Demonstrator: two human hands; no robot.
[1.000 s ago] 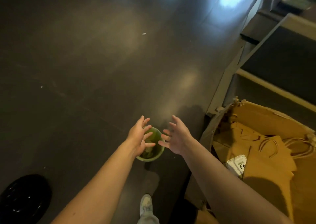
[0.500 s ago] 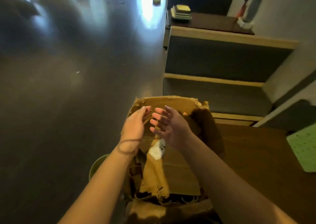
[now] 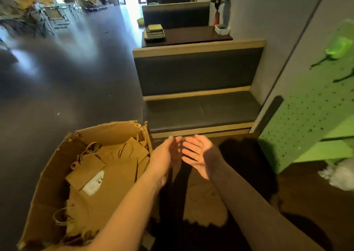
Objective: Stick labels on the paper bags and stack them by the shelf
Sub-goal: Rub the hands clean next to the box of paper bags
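Note:
A torn cardboard box [image 3: 47, 174] stands on the floor at lower left, filled with several brown paper bags [image 3: 115, 174] with twine handles. One bag carries a white label [image 3: 94, 182]. My left hand [image 3: 166, 153] and my right hand [image 3: 199, 155] are held out side by side over the dark wooden table [image 3: 306, 193], just right of the box. Both have straight fingers and hold nothing; the palms face each other, the fingertips nearly touching.
A dark upholstered bench [image 3: 199, 110] with wooden trim stands ahead of the table. A green perforated shelf unit [image 3: 310, 128] stands at right, with white stuff [image 3: 337, 174] beside it. Dark glossy floor [image 3: 67, 87] spreads to the left. Another table with stacked trays [image 3: 154, 31] lies beyond.
My view has swung up and right, from the floor and a green bucket to the box, table and bench. Both hands moved from over the box to over the table, still holding nothing.

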